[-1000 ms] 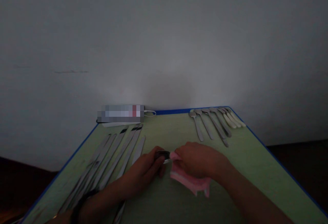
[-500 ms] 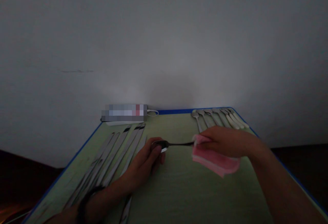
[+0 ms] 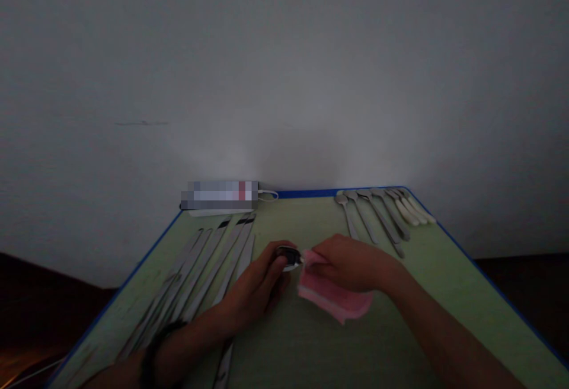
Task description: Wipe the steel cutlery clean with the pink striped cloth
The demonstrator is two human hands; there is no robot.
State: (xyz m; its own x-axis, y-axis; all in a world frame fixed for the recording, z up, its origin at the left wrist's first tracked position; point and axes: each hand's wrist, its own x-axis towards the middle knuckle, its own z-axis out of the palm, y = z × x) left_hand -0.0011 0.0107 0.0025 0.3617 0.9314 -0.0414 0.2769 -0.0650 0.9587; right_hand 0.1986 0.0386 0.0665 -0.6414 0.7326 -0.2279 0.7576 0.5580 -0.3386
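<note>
Above the middle of the table, my left hand (image 3: pixel 262 276) grips a metal spoon (image 3: pixel 290 258) by its bowl, thumb resting on it. My right hand (image 3: pixel 344 263) is closed on a pink cloth (image 3: pixel 333 295), which is wrapped around the spoon's handle close to the bowl. Most of the handle is hidden by the cloth and fingers. A loose corner of the cloth hangs below my right hand. Several long metal utensils (image 3: pixel 208 279) lie side by side to the left, partly covered by my left forearm.
Several metal spoons (image 3: pixel 367 214) lie at the back right, beside utensils with white handles (image 3: pixel 405 211). A blurred-out box-shaped object (image 3: pixel 220 195) with a white cable (image 3: pixel 269 193) stands at the back left. The green table (image 3: pixel 293 217) has a blue edge and meets a grey wall (image 3: pixel 284 80).
My right hand with the cloth slid right along the spoon's handle, baring it, then came back left to the bowl. My left hand kept its hold on the bowl.
</note>
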